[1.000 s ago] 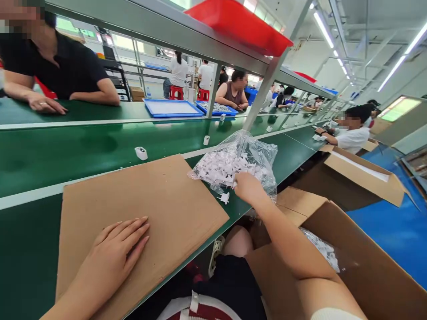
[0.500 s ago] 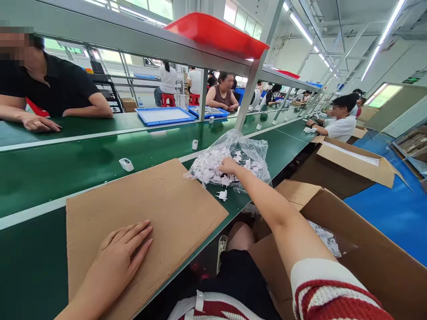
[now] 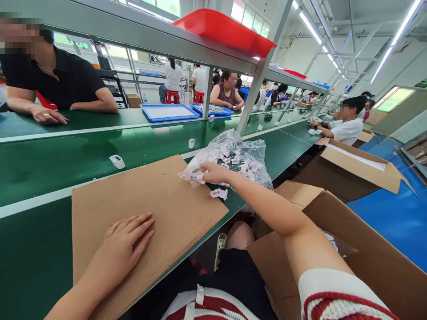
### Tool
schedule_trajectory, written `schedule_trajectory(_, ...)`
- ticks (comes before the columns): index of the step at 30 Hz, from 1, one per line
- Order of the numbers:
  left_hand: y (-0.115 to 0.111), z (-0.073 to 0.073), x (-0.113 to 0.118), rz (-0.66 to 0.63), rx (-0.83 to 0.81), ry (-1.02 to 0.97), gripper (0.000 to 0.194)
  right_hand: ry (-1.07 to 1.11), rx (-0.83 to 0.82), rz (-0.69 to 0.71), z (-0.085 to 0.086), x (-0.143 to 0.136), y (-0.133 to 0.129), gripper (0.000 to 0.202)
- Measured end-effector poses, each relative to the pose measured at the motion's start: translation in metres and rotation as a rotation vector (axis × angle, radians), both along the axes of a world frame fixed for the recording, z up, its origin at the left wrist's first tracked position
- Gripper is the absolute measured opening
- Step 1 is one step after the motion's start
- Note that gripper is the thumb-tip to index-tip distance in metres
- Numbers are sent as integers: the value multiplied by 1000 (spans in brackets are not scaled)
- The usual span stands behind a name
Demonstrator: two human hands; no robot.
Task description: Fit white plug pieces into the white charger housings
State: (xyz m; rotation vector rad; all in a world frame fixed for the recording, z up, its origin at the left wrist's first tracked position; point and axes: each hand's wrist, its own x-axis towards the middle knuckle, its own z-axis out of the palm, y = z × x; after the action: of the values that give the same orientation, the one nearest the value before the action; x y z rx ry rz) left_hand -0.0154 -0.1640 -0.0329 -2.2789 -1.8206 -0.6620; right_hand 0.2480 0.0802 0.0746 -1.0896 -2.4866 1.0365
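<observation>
My left hand (image 3: 128, 242) lies palm down on a brown cardboard sheet (image 3: 160, 186), fingers stretched out and holding nothing. My right hand (image 3: 215, 172) is closed at the near left edge of a clear plastic bag (image 3: 230, 138), above the sheet's right corner. White plastic shows at its fingertips, looking like a plug part, though the fingers and bag film partly hide it. Many white plug parts (image 3: 245, 169) lie in the open bag. One loose white plug part (image 3: 219, 194) rests below my right hand, by the sheet's edge.
White charger housings (image 3: 117, 162) stand spaced out on the green conveyor belt (image 3: 66, 164). A cardboard box (image 3: 360, 249) is at my right. Above the belt, a red tray (image 3: 223, 33) sits on the shelf. A co-worker (image 3: 66, 80) leans on the far side; another (image 3: 347, 124) sits further right.
My right hand has moved left, from over the parts in the bag to its near left edge. The belt's housings have shifted slightly left. My left hand stays on the cardboard.
</observation>
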Motion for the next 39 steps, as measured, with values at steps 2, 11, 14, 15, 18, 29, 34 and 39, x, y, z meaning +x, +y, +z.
schedule_trajectory(2,0,1,1,3,-16,-18,50,7,1,38,-3,-6,-5,35)
schedule_trajectory(11,-1,3,3,15,-43,-57,50,19,-6,170,-9,-25,-10,43)
schedule_trajectory(14,-1,5,5,24,-50,-67,50,-151,256,16,1,-23,1,43)
schedule_trajectory(15,-1,5,6,26,-50,-70,50,-251,330,-21,4,-23,5,43)
schedule_trajectory(18,-1,7,7,31,-41,-71,49,-463,417,-50,6,-25,12,43)
schedule_trajectory(29,-1,8,6,28,-73,-22,52,-546,472,-37,0,-63,50,47)
schedule_trajectory(34,-2,11,7,20,-96,-58,49,-568,456,-71,-8,-78,46,39)
schedule_trajectory(39,0,11,5,4,-86,-72,48,-602,479,-76,5,-88,31,32)
